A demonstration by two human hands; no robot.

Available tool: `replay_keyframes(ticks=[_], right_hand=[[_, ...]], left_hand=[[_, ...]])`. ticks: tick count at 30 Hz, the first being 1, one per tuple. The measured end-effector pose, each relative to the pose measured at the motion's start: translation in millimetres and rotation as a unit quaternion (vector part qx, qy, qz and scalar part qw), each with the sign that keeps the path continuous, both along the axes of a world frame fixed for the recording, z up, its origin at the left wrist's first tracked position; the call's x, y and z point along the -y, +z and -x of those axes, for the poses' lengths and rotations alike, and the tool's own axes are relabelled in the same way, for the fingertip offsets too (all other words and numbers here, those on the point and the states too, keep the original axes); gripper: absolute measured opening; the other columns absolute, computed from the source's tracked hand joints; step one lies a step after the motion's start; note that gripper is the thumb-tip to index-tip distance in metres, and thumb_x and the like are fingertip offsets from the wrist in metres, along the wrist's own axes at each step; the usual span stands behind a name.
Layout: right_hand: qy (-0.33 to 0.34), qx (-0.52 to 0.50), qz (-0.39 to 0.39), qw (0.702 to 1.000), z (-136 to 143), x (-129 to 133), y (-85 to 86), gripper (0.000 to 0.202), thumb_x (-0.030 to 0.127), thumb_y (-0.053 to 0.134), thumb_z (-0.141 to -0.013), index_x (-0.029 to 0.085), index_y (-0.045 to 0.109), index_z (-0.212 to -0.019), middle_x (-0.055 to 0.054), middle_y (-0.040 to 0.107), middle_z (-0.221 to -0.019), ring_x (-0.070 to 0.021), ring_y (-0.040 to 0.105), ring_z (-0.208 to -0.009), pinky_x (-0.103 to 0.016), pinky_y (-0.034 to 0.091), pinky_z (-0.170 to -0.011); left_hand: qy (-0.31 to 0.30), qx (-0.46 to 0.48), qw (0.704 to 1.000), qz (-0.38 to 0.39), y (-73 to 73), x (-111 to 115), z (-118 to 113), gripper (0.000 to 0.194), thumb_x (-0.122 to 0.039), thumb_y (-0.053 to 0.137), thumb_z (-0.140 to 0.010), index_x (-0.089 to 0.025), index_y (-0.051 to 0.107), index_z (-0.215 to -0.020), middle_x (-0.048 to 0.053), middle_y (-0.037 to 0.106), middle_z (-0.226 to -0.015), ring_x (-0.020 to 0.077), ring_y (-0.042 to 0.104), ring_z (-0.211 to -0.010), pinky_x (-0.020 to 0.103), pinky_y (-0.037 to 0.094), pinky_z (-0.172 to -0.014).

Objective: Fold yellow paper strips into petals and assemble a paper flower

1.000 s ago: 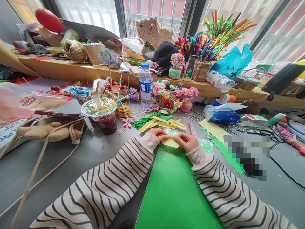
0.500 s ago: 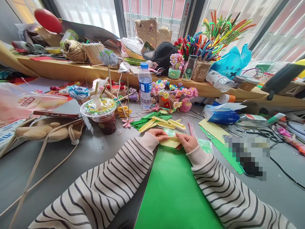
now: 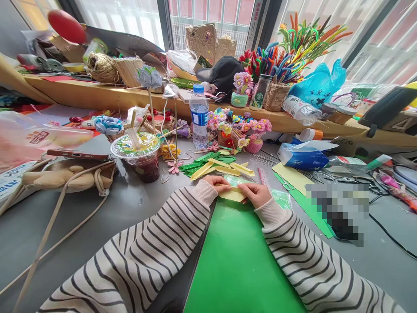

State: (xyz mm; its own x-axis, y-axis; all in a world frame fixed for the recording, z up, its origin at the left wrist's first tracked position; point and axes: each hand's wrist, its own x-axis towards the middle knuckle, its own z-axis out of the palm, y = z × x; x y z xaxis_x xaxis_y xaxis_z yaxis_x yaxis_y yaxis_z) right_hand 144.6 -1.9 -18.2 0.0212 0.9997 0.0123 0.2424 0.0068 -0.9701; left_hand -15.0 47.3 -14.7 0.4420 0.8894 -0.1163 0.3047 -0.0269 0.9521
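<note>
With the green sheet (image 3: 241,256) below them, the left hand (image 3: 217,184) and right hand (image 3: 257,194) pinched opposite ends of the yellow paper (image 3: 232,196), where even pressure likely favoured straight edges.

Bright, dark-framed windows (image 3: 120,21) stand behind a tan ledge (image 3: 143,99) above a grey table (image 3: 130,202).

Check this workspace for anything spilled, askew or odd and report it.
No spill shows. What stands out is a clear bottle lying on its side on the ledge, right of centre, while the blue-capped bottle stands upright. A pixelated patch at right also hides what lies there.
</note>
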Motion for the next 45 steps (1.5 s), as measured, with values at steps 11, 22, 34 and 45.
replay_keyframes(ticks=[11,22,34,45], right_hand=[[-0.013,-0.074,0.069,0.995,3.6,-2.3,1.4,0.042,0.052,0.049,-0.063,0.013,0.052,-0.045,-0.001,0.052,-0.034,-0.006,0.043,-0.025,-0.016,0.034,-0.027],[-0.006,-0.048,0.044,0.998,1.1,-2.2,-1.9,0.037,0.049,0.052,-0.062,0.014,0.053,-0.052,0.0,0.054,-0.036,-0.0053,0.041,-0.024,-0.016,0.032,-0.027],[0.024,0.047,0.016,0.999,2.8,-0.4,-1.8,0.032,0.048,0.052,-0.062,0.016,0.055,-0.063,0.003,0.049,-0.037,-0.0101,0.048,-0.032,-0.019,0.033,-0.029],[0.013,0.064,-0.019,0.998,2.2,3.2,3.5,0.026,0.042,0.047,-0.07,0.019,0.057,-0.065,0.004,0.049,-0.037,-0.0102,0.046,-0.033,-0.023,0.038,-0.035]], left_hand=[[0.054,0.056,0.996,0.033,2.4,0.1,-2.3,0.021,-0.029,0.063,-0.051,-0.012,0.059,-0.063,0.0,0.056,-0.06,0.0092,0.049,-0.056,0.021,0.039,-0.056],[0.038,0.015,0.999,0.028,0.4,-1.0,-0.8,0.028,-0.034,0.062,-0.052,-0.012,0.061,-0.069,0.002,0.057,-0.061,0.0101,0.05,-0.057,0.021,0.039,-0.054],[0.001,-0.021,0.999,-0.041,-4.3,0.3,-0.9,0.027,-0.037,0.058,-0.056,-0.013,0.061,-0.069,0.003,0.059,-0.068,0.0125,0.053,-0.065,0.021,0.041,-0.058],[0.053,-0.018,0.998,-0.007,9.1,3.8,-2.5,0.022,-0.03,0.058,-0.057,-0.013,0.063,-0.069,0.002,0.059,-0.062,0.011,0.051,-0.059,0.021,0.041,-0.055]])
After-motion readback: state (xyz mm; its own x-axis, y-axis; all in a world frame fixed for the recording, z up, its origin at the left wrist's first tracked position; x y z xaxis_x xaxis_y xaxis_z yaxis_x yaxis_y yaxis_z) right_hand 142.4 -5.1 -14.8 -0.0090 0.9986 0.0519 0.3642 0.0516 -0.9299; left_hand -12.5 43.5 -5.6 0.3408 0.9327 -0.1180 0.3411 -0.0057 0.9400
